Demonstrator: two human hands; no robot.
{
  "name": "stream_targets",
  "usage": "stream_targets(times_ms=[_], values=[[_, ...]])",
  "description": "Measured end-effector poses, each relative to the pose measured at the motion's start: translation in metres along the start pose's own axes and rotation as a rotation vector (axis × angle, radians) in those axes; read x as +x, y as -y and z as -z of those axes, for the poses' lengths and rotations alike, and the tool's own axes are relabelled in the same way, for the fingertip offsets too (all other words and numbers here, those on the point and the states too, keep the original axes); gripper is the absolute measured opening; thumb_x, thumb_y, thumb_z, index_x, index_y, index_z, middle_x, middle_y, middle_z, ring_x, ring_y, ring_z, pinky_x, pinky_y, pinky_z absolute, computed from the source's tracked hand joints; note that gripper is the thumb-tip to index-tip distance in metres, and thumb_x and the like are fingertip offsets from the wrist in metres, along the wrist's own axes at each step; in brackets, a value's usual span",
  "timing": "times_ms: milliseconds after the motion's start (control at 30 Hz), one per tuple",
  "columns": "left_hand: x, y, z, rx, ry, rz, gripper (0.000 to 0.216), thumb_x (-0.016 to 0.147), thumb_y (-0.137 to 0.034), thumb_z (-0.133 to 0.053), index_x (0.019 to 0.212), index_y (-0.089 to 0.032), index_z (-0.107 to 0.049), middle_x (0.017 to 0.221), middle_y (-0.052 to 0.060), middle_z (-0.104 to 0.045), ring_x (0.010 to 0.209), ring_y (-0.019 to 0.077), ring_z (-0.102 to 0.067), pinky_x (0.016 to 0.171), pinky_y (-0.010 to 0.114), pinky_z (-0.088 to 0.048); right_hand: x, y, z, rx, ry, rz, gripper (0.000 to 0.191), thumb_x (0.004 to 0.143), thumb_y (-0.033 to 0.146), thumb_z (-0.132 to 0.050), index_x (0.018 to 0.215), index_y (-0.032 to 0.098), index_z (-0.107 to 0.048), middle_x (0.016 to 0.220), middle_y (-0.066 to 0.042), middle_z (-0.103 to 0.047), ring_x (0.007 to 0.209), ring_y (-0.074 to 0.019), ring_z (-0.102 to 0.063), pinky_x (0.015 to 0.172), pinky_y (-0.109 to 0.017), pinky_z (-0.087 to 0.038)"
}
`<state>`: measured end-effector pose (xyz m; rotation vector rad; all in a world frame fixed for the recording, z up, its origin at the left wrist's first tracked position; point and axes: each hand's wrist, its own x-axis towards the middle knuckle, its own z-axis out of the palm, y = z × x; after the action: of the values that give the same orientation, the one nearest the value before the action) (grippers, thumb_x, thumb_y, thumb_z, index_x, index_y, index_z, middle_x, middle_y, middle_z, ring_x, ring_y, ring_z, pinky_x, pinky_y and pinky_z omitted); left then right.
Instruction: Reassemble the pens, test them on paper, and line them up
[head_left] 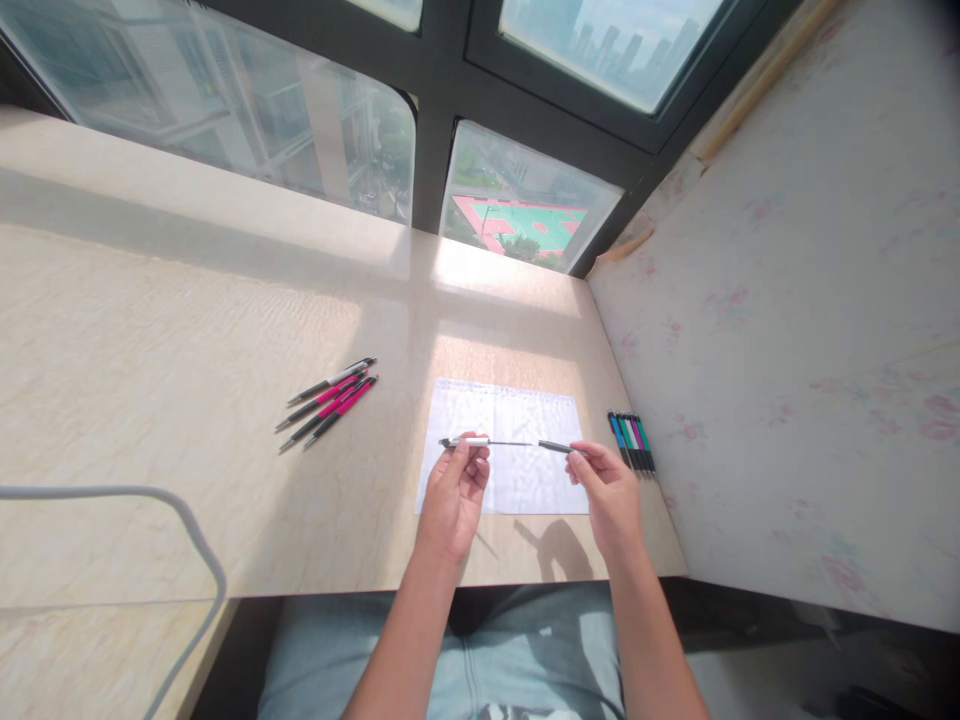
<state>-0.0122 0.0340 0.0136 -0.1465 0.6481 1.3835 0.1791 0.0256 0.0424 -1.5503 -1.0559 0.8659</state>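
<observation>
A ballpoint pen in two parts is held above a creased sheet of white paper [529,488], in the lower centre of the frame. The white barrel [478,441], with a dark clip end pointing left, is pinched between the thumb and fingers of the left hand [452,505]. From it a thin refill [511,443] is seen sticking out to the right. The black grip section [553,446] is pinched by the right hand [616,497], with a small gap left between it and the refill's tip. Whether a spring sits on the refill cannot be told at this size.

For good handling, both parts are best kept level and on one line, so that the refill is neither bent nor scraped against the rim. A light fingertip grip close to the facing ends should give steadier aim, and any small loose piece is more easily caught if the work is kept low over the paper.

On the desk [187,400], one white-and-black pen [341,376] and three pink-and-black pens [343,411] are laid left of centre. At the right, beside the wall [787,420], a close row of coloured pens [631,442] is set near the right hand.
</observation>
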Motion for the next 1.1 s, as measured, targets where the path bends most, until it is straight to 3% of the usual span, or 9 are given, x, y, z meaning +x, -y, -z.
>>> stream_targets(times_ms=[367,1100], values=[[-0.003,0.001,-0.001,0.035,0.012,-0.013,0.013,0.081,-0.015,-0.069,0.093,-0.011,-0.070,0.095,0.009,-0.070,0.076,0.0078,-0.064,0.066,0.014,-0.054,-0.014,0.026,0.005,-0.005,0.031,0.002,0.027,0.075,0.038,-0.074,0.093,0.019,-0.071,0.074,-0.004,-0.069,0.067,-0.0173,-0.062,0.062,-0.031,-0.051],[-0.005,0.005,-0.004,0.097,0.069,-0.021,0.021,0.077,-0.019,-0.073,0.096,-0.012,-0.068,0.095,0.008,-0.071,0.077,0.0087,-0.065,0.069,0.016,-0.052,-0.016,0.030,-0.001,-0.080,0.122,0.029,0.026,0.077,0.040,-0.071,0.094,0.020,-0.071,0.082,-0.006,-0.071,0.076,-0.0208,-0.066,0.068,-0.034,-0.055]])
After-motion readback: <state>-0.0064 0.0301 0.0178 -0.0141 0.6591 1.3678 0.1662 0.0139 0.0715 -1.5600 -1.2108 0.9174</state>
